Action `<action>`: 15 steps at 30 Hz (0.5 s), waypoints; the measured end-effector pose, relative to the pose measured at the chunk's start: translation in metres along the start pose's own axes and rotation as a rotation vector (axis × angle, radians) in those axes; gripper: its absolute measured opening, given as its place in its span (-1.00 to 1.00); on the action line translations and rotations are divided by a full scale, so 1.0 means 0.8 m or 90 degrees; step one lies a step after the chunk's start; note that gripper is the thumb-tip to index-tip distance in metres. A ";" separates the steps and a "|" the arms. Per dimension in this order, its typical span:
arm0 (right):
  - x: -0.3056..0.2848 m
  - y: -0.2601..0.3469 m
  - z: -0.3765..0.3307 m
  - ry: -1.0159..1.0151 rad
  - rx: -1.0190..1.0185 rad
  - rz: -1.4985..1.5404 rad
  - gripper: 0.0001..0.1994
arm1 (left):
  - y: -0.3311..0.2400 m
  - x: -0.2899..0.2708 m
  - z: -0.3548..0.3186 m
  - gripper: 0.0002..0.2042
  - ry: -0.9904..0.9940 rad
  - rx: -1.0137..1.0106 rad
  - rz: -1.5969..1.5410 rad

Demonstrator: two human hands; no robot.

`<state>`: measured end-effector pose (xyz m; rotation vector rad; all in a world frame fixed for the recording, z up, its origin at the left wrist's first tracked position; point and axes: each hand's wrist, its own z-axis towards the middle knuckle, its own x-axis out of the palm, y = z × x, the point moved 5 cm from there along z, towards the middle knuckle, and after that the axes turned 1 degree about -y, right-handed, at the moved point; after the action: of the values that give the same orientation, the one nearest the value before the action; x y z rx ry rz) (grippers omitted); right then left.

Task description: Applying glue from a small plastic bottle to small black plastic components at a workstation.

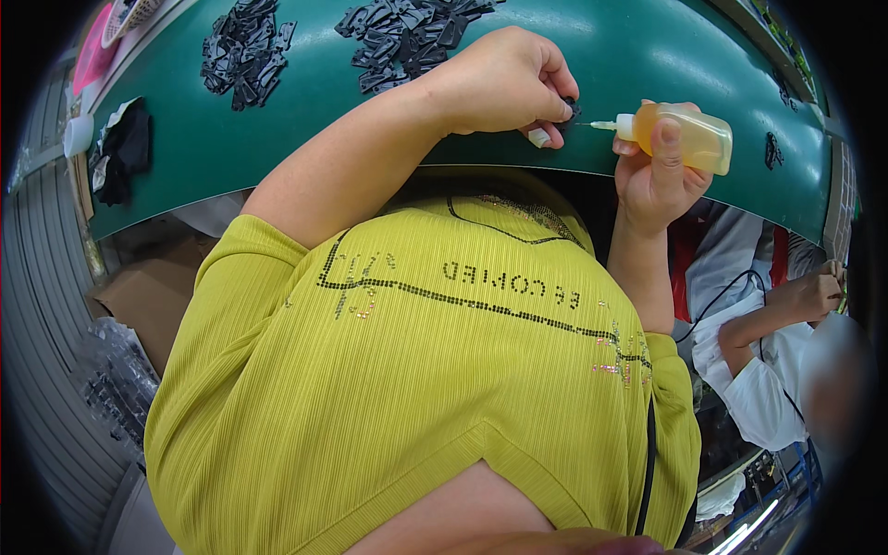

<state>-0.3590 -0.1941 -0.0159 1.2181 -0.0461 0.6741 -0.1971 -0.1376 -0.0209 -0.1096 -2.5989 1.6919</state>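
My left hand (513, 83) pinches a small black plastic piece (573, 109) between thumb and fingers above the table's near edge. White tape wraps one of its fingertips. In my right hand (659, 185) lies a squeeze bottle (698, 141) of clear plastic with amber liquid inside, tipped on its side. Its thin needle tip points left at the black piece, very close to it; whether they touch I cannot tell. Farther back on the green table (305, 129) are two heaps of similar black pieces, a left heap (243, 57) and a larger middle heap (402, 42).
Small clusters of black pieces (773, 151) lie at the table's right side. At the left edge are a black cloth item (125, 153) and a white round container (79, 136), with a pink basin (92, 51) behind. Another person in a white shirt (754, 384) is at the right.
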 end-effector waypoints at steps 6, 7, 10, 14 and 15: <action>0.012 0.000 0.000 0.043 0.013 -0.007 -0.89 | 0.000 -0.002 -0.001 -0.79 -0.002 0.002 0.001; 0.012 0.001 -0.001 0.046 0.015 -0.013 -0.89 | 0.001 -0.001 -0.001 -0.79 -0.002 0.002 0.002; 0.012 0.002 -0.001 0.062 0.013 -0.028 -0.89 | 0.001 0.001 -0.001 -0.78 -0.004 0.006 0.000; 0.012 0.004 -0.002 0.055 0.015 -0.026 -0.89 | -0.001 0.001 -0.002 -0.78 -0.005 0.001 0.010; 0.013 0.004 -0.002 0.063 0.013 -0.033 -0.89 | -0.001 0.002 -0.002 -0.78 -0.006 -0.002 0.012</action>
<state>-0.3529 -0.1879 -0.0100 1.2003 0.0747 0.6906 -0.1983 -0.1366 -0.0199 -0.1271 -2.6146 1.6985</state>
